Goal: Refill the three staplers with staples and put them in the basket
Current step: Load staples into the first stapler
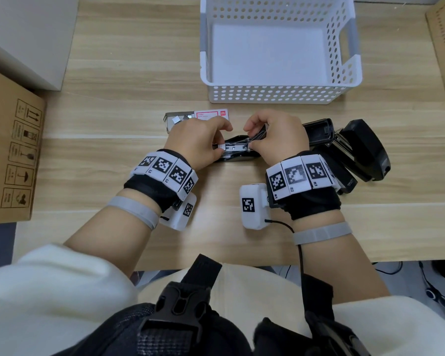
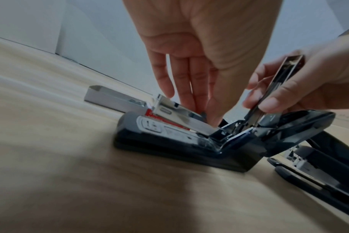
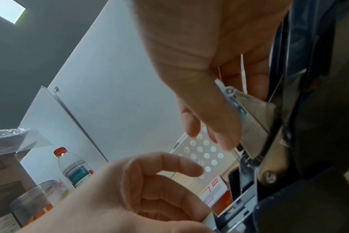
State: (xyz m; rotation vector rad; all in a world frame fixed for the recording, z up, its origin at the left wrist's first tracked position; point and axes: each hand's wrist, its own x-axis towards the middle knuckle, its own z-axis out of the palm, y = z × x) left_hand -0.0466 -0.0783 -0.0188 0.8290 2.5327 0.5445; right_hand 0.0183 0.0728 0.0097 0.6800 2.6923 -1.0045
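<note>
A black stapler [image 1: 238, 157] lies open on the wooden table between my hands, its cover [image 1: 319, 132] flung back to the right. My left hand [image 1: 222, 147] pinches a short silver staple strip at the stapler's magazine [image 2: 181, 116]. My right hand [image 1: 252, 140] pinches the thin metal pusher rail [image 2: 277, 85] and holds it raised. Two more black staplers [image 1: 365, 150] [image 1: 342, 173] lie just right of my right wrist. The red-and-white staple box [image 1: 211, 114] with its slid-out tray [image 1: 177, 119] sits behind my left hand. The white perforated basket [image 1: 280, 95] stands behind, with nothing in it.
A cardboard box [image 1: 13, 150] borders the table's left side, with a white cabinet [image 1: 23, 34] behind it. In the right wrist view a water bottle [image 3: 74, 167] and a clear jar [image 3: 34, 201] stand to the left. Bare wood lies left of the basket.
</note>
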